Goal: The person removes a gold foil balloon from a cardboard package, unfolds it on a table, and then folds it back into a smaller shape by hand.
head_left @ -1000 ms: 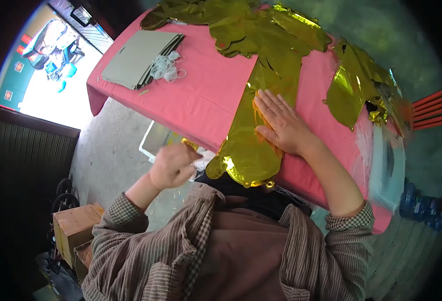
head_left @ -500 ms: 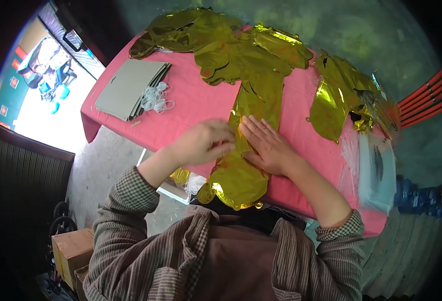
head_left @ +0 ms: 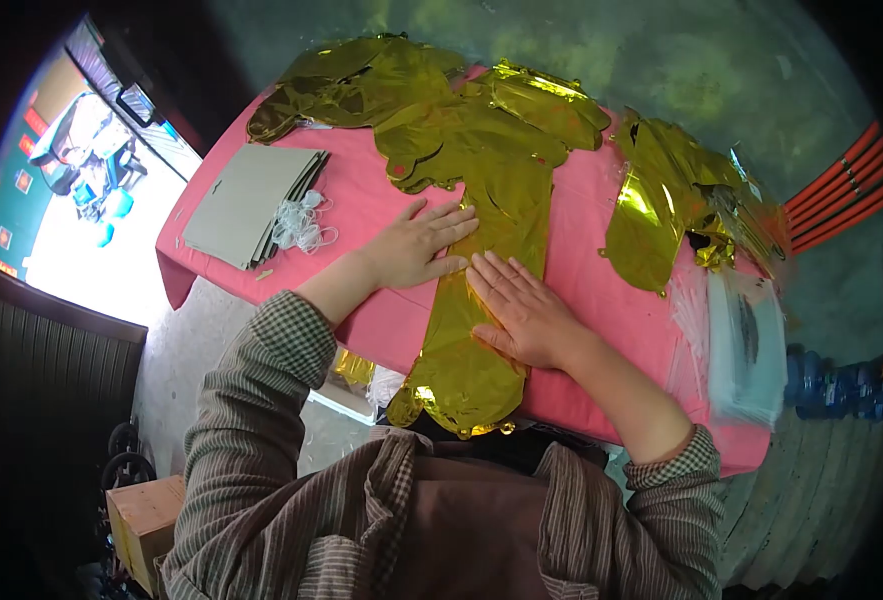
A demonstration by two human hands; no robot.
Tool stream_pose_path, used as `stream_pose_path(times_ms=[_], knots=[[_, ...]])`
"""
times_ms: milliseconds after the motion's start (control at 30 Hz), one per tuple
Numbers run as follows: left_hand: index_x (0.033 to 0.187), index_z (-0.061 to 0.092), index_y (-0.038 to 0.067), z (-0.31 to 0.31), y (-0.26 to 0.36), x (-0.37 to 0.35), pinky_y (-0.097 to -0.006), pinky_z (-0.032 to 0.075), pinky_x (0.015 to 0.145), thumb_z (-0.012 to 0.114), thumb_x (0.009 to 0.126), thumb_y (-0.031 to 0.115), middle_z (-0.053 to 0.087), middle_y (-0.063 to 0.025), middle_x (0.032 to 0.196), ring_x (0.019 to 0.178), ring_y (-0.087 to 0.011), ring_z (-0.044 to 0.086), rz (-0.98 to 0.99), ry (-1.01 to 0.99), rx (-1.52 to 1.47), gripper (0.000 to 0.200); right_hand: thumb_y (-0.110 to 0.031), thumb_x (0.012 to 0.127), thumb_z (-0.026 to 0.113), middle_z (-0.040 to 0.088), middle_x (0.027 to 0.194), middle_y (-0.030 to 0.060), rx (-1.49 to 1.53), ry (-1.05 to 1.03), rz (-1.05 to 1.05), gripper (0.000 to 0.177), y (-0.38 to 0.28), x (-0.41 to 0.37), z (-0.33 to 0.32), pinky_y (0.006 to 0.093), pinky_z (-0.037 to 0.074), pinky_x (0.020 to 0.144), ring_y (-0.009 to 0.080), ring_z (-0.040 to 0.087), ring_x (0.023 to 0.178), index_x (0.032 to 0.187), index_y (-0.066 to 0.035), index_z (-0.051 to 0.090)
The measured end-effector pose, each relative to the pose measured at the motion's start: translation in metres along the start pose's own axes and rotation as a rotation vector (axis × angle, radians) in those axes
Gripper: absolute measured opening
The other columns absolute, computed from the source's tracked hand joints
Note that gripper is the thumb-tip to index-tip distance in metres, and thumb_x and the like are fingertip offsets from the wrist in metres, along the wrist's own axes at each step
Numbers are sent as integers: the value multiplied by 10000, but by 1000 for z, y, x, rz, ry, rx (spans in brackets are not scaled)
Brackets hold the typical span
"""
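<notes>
A flat gold foil balloon (head_left: 471, 375) stretches down the middle of the pink-covered table (head_left: 381, 330), its rounded end at the front edge near my body. My right hand (head_left: 521, 310) lies flat on it, fingers spread toward the back. On its left edge rests my left hand (head_left: 416, 245), palm down, fingertips over the foil and the wrist above the pink cloth. Both hands are stretched out and hold nothing. At the back, the strip runs up to a pile of gold foil balloons (head_left: 441, 120); how they are joined there is hidden.
Grey cardboard sheets (head_left: 246, 200) lie at the left beside a bundle of white string (head_left: 301, 222). More gold foil (head_left: 646, 215) is at the right, with clear plastic bags (head_left: 746, 345) below it. A cardboard box (head_left: 146, 520) stands on the floor at lower left.
My left hand has opened from a loose curl and come down flat at the foil's left edge. My right hand stays flat on the foil. The view has shifted slightly.
</notes>
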State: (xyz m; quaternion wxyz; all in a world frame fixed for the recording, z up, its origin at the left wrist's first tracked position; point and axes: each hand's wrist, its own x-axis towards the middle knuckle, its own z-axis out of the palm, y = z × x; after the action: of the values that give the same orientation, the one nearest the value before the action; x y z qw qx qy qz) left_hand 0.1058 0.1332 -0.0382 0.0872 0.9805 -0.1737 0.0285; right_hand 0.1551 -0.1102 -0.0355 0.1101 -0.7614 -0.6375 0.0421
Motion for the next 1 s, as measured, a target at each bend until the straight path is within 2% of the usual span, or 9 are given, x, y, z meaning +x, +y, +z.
stream_pose_path(times_ms=[200,267,300,367,400,467,767,867,1000], knots=[[1431,309,116,0,-2,-1,-465,208,1114,490,918,390,278,-109,1492,1383,-323,224,-49,173,-42,610,-466,924,425,179,1508,178,11,15,-1,717,0,-1,2,422,117,1149,300,152,1407,1437,-13,212],[1324,451,82,-11,0,-1,-436,308,1060,571,871,242,426,-145,1378,1291,-344,368,-33,354,-162,495,-463,922,431,180,1508,178,21,16,1,716,1,-1,3,422,118,1149,301,153,1407,1436,-13,216],[1324,451,82,-14,4,-7,-436,308,1060,571,871,242,426,-145,1378,1291,-344,368,-33,349,-166,495,-458,920,437,181,1508,178,12,13,2,715,1,-1,4,423,120,1148,301,153,1406,1436,-14,217],[1142,570,60,-25,21,-20,-416,408,965,607,819,86,536,-151,1219,1164,-345,481,19,165,-417,326,-452,918,444,182,1507,177,4,6,3,715,3,-1,4,423,121,1148,302,153,1406,1435,-14,218],[1142,570,60,-27,30,-27,-416,408,965,607,819,86,536,-151,1219,1164,-345,481,17,162,-422,326,-448,917,449,184,1507,177,15,11,1,714,3,-1,3,423,121,1148,301,153,1407,1436,-16,217],[943,591,28,-28,45,-40,-402,433,896,642,759,88,579,-118,1012,1000,-310,546,127,139,-441,200,-443,916,454,186,1507,176,40,7,-1,713,3,-1,4,423,121,1148,300,152,1407,1437,-19,217],[1111,543,56,-27,49,-60,-417,380,978,661,762,187,504,-130,1196,1143,-313,471,195,82,-304,391,-431,924,446,173,1516,162,24,10,-22,709,6,-2,4,425,123,1147,295,136,1413,1453,-38,185],[1104,543,54,-28,49,-60,-417,379,982,662,771,207,510,-129,1188,1144,-311,473,206,79,-314,385,-399,929,450,161,1520,161,159,40,-2,687,11,-1,4,429,122,1146,300,132,1414,1458,-51,182],[1100,544,50,-25,48,-61,-417,379,984,666,776,219,510,-127,1190,1145,-308,473,210,89,-290,386,-243,896,542,268,1477,170,480,246,25,591,16,-9,0,428,172,1136,297,184,1401,1406,-47,317]])
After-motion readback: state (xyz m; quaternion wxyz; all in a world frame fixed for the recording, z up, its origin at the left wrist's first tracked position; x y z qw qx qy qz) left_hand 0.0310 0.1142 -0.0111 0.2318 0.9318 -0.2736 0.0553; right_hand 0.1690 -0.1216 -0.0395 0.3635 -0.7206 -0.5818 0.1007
